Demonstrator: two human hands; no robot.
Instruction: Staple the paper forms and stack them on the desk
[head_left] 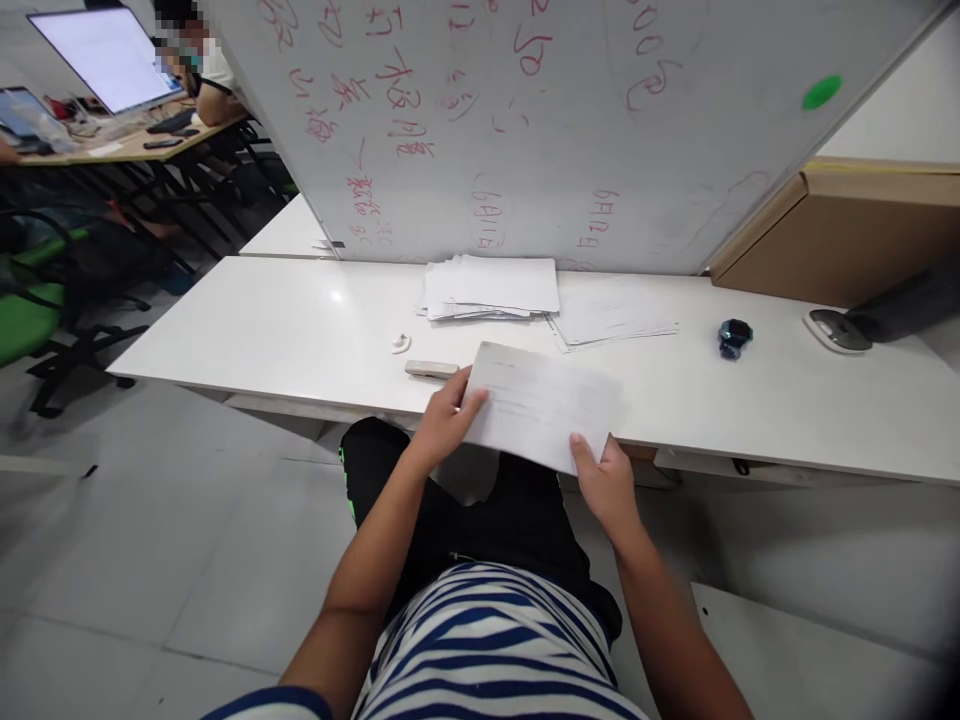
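Both hands hold a white sheaf of printed paper (544,405), tilted over the desk's front edge. My left hand (442,420) grips its left side, thumb on top. At the lower right corner, my right hand (606,480) pinches it, also with the thumb on top. Whether it is one sheet or several I cannot tell. Just beyond my left fingers lies a pale stapler (432,369). A stack of papers (495,285) rests farther back against the whiteboard, and a few looser sheets (611,312) lie to its right.
The white desk (262,310) runs across the view, with a whiteboard (540,140) standing along its back. On it are a small white object (401,344), a dark watch (734,338), a computer mouse (838,330) and a cardboard box (847,230). A person (214,85) sits at another desk.
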